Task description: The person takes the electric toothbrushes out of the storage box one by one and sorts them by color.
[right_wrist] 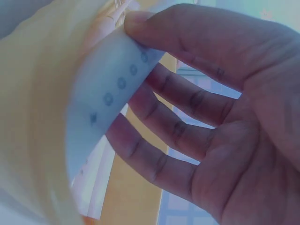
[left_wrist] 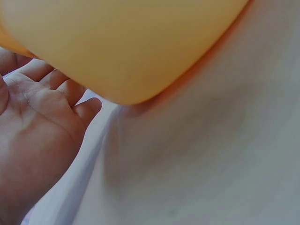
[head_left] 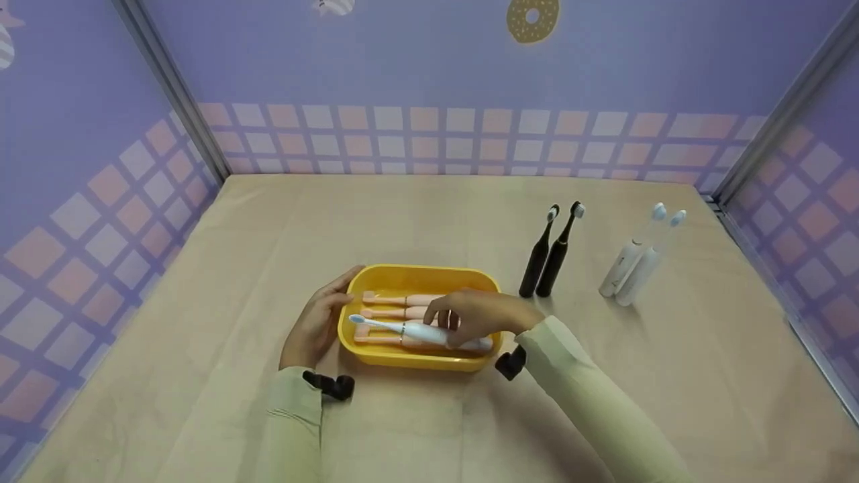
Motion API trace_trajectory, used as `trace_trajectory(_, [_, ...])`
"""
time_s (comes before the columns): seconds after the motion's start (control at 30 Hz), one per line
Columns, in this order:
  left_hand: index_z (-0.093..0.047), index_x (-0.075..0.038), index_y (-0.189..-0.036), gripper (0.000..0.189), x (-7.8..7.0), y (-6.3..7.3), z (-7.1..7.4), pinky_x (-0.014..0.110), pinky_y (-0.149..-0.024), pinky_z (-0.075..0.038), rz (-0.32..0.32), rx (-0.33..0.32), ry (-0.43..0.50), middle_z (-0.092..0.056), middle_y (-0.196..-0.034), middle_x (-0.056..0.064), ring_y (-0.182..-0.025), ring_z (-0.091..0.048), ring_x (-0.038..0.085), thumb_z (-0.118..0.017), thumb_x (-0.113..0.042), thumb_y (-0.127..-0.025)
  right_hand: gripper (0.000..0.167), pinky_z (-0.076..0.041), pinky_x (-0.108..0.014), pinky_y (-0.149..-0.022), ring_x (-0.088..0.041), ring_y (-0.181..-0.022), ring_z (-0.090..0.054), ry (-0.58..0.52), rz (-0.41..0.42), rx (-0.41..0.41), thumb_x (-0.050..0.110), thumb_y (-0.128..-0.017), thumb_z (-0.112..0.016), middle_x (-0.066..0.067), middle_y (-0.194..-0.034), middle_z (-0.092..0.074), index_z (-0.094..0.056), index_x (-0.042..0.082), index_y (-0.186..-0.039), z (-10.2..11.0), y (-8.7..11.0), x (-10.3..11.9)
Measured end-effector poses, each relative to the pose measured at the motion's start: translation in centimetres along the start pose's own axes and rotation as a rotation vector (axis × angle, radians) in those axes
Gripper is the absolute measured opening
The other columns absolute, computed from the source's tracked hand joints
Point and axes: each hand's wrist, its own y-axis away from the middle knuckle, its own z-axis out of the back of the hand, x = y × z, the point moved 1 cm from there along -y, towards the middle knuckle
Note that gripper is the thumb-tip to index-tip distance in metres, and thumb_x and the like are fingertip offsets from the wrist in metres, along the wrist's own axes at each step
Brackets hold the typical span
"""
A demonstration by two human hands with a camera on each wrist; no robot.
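Observation:
A white electric toothbrush (head_left: 426,332) lies over pink electric toothbrushes (head_left: 386,313) inside a yellow tray (head_left: 419,363). Its body is pinched between the thumb and fingers of my right hand (head_left: 480,313), and its brush head points left. The right wrist view shows a row of small round marks along the white handle (right_wrist: 112,89), with the thumb on one side and the fingers on the other. At the tray's left end, my left hand (head_left: 315,329) holds the rim, thumb over the edge and fingers outside. The left wrist view catches the tray's outer corner (left_wrist: 126,70) beside the palm.
Two black electric toothbrushes (head_left: 545,261) are side by side to the right of the tray. Farther right are two white ones (head_left: 631,268), also close together. Patterned walls (head_left: 429,141) border the cloth-covered table (head_left: 322,221) at the back and sides.

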Motion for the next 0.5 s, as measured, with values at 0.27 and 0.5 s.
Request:
trace_trajectory(0.27, [-0.026,-0.010,-0.153,0.058,-0.1,-0.1,0.1,0.031,-0.118,-0.026,-0.007,0.012,0.013,-0.022,-0.160,0.001,-0.148,-0.019,0.014,-0.036,0.000,-0.096,0.037,-0.053,-0.028,-0.078,-0.013,-0.089,-0.062,-0.047,0.041,-0.077,0.008,-0.082,-0.068,-0.001,-0.099,-0.068,-0.064,0.014,-0.118,0.2,0.9,-0.6])
trace_trajectory(0.5, [-0.027,-0.010,-0.153,0.058,0.0,0.0,0.1,0.029,-0.117,-0.027,-0.010,0.015,0.007,-0.022,-0.160,0.000,-0.147,-0.020,0.012,-0.037,-0.001,-0.097,0.036,-0.054,-0.028,-0.078,-0.013,-0.090,-0.063,-0.047,0.105,-0.142,0.005,-0.083,-0.066,-0.002,-0.100,-0.069,-0.064,0.011,-0.119,0.3,1.5,-0.9])
